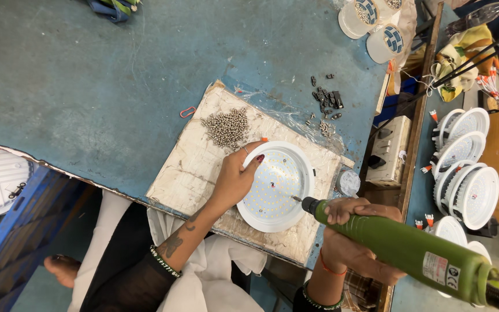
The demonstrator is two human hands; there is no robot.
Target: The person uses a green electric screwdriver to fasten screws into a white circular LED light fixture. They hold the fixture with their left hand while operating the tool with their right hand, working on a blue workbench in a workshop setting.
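My left hand (235,180) lies spread, fingers loosely open, steadying the rim of the round white lamp panel (277,186) on the worn board (192,167). My right hand (356,237) is wrapped tight around the green electric screwdriver (411,249), its bit on the dotted face. A pile of small metal screws (226,127) lies just beyond, on the blue worktop (88,75).

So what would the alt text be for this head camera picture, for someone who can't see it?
Seen from above, a person's left hand steadies a round white lamp on a worn board while the right hand presses a green electric screwdriver onto it. A pile of screws lies on the board, on a blue table.
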